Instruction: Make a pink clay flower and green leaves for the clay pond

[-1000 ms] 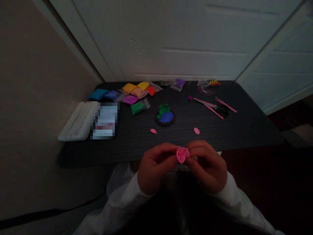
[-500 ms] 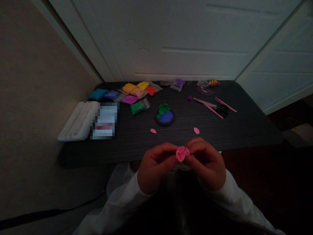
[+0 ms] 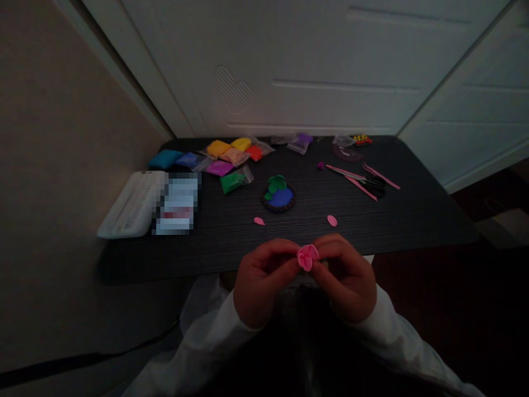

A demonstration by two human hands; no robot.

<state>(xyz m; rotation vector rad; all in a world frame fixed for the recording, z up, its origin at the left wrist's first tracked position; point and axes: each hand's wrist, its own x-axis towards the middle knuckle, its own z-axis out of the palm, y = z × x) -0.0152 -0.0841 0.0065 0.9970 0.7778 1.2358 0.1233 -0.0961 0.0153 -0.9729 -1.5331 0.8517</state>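
A small pink clay flower (image 3: 307,257) with cupped petals is held between both hands, just off the table's near edge. My left hand (image 3: 264,281) pinches its left side between thumb and forefinger. On its right side, my right hand (image 3: 349,278) grips it the same way. Beyond the hands, two loose pink petals lie on the table: one petal (image 3: 259,221) to the left, another petal (image 3: 332,220) to the right. Behind them sits a round clay pond (image 3: 281,198), blue with a dark brown rim and green leaves (image 3: 276,183) on it.
Bags of coloured clay (image 3: 220,167) lie at the back left of the dark table (image 3: 215,248). A white box (image 3: 134,204) and a blurred phone-like panel (image 3: 178,204) stand at the left. Scissors (image 3: 367,181), pink tool-like strips (image 3: 382,176) and a purple piece (image 3: 320,165) lie at the right.
The flower has turned slightly between my fingers, so its petals face differently. My right hand has shifted a little to the left; the things on the table have stayed put.
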